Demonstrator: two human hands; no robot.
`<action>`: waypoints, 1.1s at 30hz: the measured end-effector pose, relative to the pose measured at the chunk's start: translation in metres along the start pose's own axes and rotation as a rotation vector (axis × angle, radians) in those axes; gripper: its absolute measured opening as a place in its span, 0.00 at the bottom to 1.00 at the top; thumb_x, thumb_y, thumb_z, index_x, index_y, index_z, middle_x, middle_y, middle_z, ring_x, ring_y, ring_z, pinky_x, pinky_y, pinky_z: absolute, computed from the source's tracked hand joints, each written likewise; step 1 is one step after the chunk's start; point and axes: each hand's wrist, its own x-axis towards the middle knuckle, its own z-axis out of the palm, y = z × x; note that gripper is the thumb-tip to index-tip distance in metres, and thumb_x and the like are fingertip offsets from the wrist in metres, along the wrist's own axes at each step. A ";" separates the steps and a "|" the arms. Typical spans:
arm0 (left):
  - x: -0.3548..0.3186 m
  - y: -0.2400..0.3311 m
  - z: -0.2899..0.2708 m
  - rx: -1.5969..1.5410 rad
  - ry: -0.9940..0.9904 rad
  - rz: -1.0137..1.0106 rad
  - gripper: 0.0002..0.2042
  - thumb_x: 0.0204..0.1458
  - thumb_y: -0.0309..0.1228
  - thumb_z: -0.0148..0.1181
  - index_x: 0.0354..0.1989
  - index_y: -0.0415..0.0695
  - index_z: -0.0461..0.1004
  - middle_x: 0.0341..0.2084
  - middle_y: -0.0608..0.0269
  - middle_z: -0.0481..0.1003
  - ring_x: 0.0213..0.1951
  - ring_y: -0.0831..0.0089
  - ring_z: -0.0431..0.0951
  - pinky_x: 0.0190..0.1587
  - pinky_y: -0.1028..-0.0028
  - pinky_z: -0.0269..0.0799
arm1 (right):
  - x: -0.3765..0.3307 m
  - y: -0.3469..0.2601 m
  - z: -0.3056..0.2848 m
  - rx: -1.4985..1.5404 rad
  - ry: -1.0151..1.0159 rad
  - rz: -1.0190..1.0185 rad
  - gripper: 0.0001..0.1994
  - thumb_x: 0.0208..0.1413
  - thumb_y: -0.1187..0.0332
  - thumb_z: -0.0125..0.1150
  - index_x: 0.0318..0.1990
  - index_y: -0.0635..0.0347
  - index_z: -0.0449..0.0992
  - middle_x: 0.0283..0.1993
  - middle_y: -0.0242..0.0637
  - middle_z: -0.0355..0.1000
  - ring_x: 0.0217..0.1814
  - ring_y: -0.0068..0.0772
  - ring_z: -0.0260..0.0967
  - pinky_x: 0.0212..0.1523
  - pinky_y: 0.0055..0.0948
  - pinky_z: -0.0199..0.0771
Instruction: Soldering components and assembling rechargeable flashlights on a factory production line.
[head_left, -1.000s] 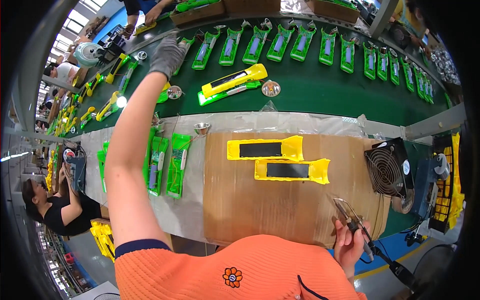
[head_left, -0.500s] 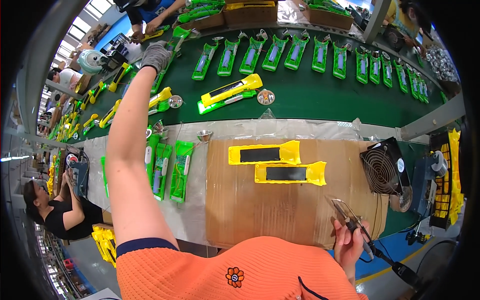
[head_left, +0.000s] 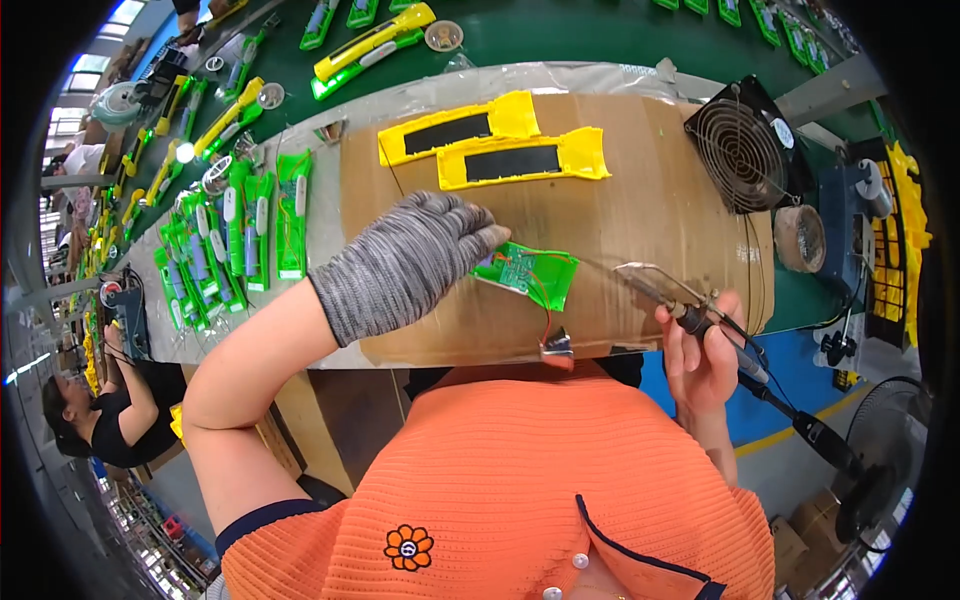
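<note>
My left hand, in a grey knitted glove, grips the left end of a green flashlight housing half just above the cardboard. A circuit board with thin wires lies inside the housing; its left end is hidden under my fingers. From it, red wires run down to a small lamp reflector at the cardboard's near edge. My bare right hand holds a soldering iron, its tip end pointing left towards the housing. Beyond them lie two yellow housing halves with black panels, slightly overlapping.
Cardboard covers the bench before me. Several green housings with batteries stand in a group at left. A small fan and a tape roll are at right. Flashlights lie along the green belt. Another person sits at far left.
My left hand has come back from the far belt with a green housing and its reflector, now over the cardboard. The soldering iron remains in my right hand. The view has tilted nearer.
</note>
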 end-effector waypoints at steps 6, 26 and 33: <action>-0.007 0.031 0.006 -0.247 0.323 -0.179 0.16 0.51 0.29 0.62 0.50 0.47 0.78 0.45 0.59 0.77 0.47 0.57 0.75 0.51 0.62 0.71 | -0.003 0.000 0.010 -0.076 -0.140 0.130 0.10 0.60 0.71 0.57 0.39 0.59 0.59 0.18 0.35 0.62 0.16 0.21 0.60 0.33 0.33 0.82; 0.005 0.046 0.010 -0.373 0.314 -0.346 0.08 0.41 0.23 0.68 0.31 0.43 0.79 0.35 0.58 0.77 0.37 0.58 0.79 0.40 0.67 0.76 | 0.019 0.008 0.039 -0.249 -0.075 0.296 0.08 0.59 0.79 0.57 0.38 0.63 0.63 0.28 0.38 0.71 0.22 0.22 0.68 0.26 0.24 0.74; 0.007 0.043 0.005 -0.372 0.275 -0.308 0.09 0.41 0.22 0.68 0.32 0.42 0.78 0.34 0.57 0.77 0.36 0.57 0.79 0.38 0.66 0.76 | 0.020 0.008 0.044 -0.303 -0.077 0.317 0.08 0.59 0.79 0.59 0.38 0.64 0.64 0.28 0.36 0.72 0.23 0.20 0.69 0.25 0.23 0.74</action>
